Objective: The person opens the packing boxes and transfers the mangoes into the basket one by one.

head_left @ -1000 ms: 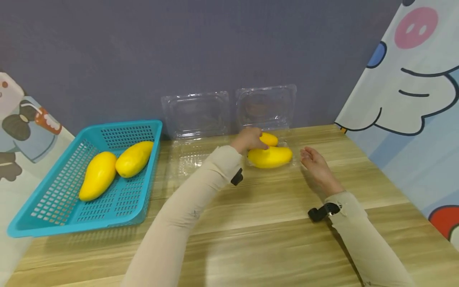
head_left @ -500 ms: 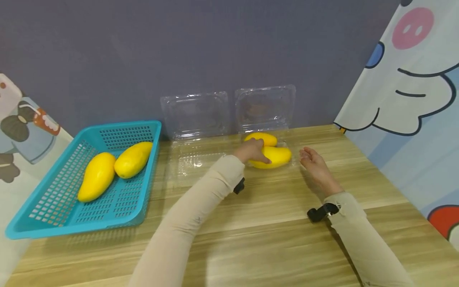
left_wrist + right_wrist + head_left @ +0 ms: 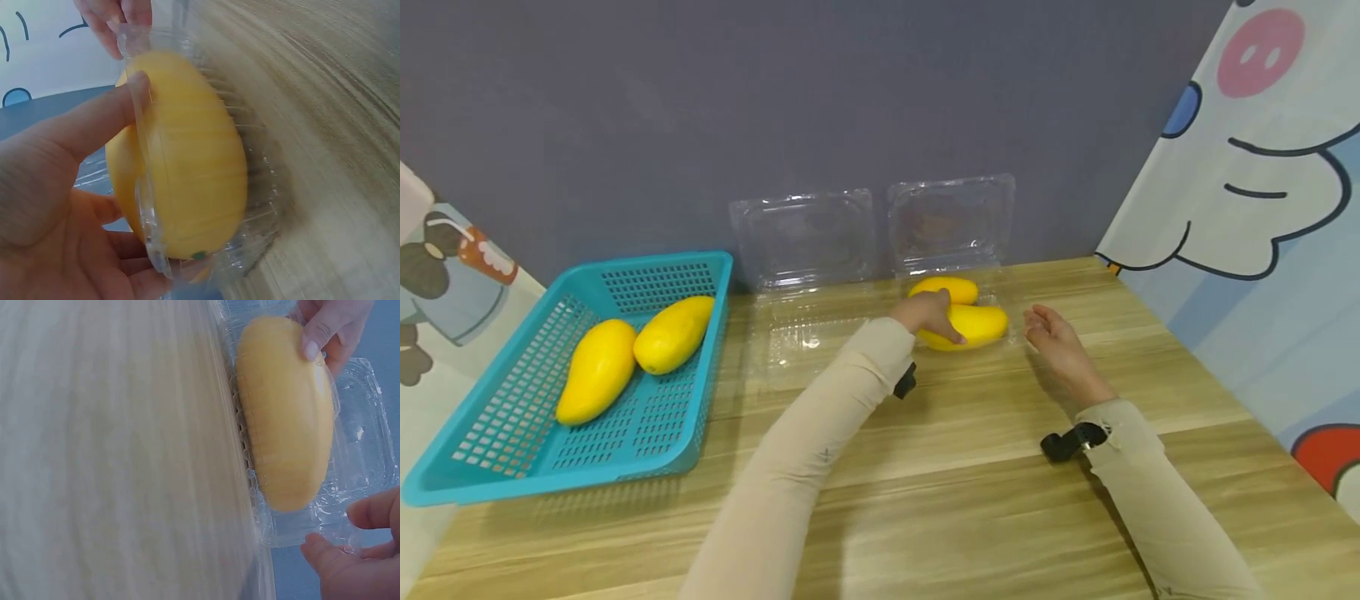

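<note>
In the head view, my left hand grips the left end of the nearer mango, which lies in the right-hand clear plastic clamshell box. The left wrist view has the thumb pressed on top of this mango and the other fingers around its far side. Behind it, a second mango lies in the same box, whose lid stands upright against the dark backdrop. My right hand is at the box's right side, thumb and fingers apart; in the right wrist view its fingertips are right at the box's edge.
On the left stands a blue plastic basket with two mangoes in it. Between basket and hands lies another clear clamshell box, lid up. The wooden table reaches back to a dark wall; a cartoon-printed sheet borders the right.
My left hand has come from the rear mango toward me onto the nearer one, leaving the rear one in the box. The right hand has stayed at the box's side.
</note>
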A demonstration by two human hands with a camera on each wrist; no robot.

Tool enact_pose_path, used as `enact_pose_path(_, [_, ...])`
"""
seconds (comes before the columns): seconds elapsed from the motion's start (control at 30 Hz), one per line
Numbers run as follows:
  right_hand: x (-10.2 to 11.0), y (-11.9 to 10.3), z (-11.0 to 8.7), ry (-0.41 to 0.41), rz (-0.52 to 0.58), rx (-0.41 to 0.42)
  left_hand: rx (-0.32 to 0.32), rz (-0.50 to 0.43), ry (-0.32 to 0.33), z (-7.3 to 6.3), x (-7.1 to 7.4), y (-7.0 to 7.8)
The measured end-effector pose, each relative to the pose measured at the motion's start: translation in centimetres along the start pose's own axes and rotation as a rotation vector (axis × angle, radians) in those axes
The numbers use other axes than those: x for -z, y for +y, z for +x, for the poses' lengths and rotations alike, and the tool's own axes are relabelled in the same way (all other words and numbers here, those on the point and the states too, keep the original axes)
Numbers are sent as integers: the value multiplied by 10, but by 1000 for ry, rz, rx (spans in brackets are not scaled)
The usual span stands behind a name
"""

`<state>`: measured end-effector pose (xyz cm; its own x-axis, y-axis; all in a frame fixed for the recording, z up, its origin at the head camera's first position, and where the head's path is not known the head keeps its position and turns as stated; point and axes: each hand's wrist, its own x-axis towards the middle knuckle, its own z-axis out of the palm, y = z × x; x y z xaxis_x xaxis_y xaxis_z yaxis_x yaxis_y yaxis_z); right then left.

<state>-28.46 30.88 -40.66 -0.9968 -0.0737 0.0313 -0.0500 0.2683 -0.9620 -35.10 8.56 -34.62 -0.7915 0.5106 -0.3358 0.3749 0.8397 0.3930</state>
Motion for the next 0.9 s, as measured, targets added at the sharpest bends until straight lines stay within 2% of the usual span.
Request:
enact_pose_path(0.23, [-2, 1, 1, 5, -30, -9, -37, -48, 75, -1, -1, -4])
enact_pose_path(0.5, [-4, 1, 2, 33, -22, -23, -88, 37, 192, 3, 1, -5])
enact_pose_path(0.6, [-4, 2, 3, 42, -19, -25, -103, 41, 225, 2, 5, -5])
enact_pose_path(0.9, [-3, 2, 2, 38, -39, -27, -91, 4, 251, -9, 11, -6])
